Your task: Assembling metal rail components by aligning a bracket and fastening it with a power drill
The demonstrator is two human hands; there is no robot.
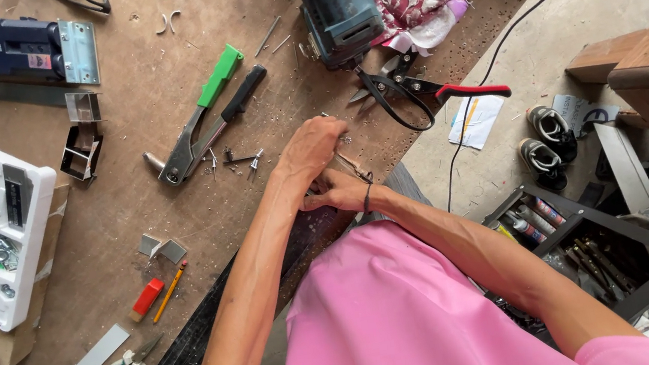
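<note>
Setting: brown workshop table (173, 215) strewn with tools, small rivets and metal offcuts, seen from above.
Left hand (310, 148): fingers curled shut over a small metal piece (350, 165) at the table edge.
Right hand (336, 192): fingers closed on the same piece from below; the exact grip is hidden.
Nearby: green-handled rivet tool (198, 124); red-handled snips (414, 92); blue power tool (335, 3).
Risk: the piece is mostly hidden and looks small, so I judge it could slip off the edge onto the floor; sharp metal may nick fingertips.
</note>
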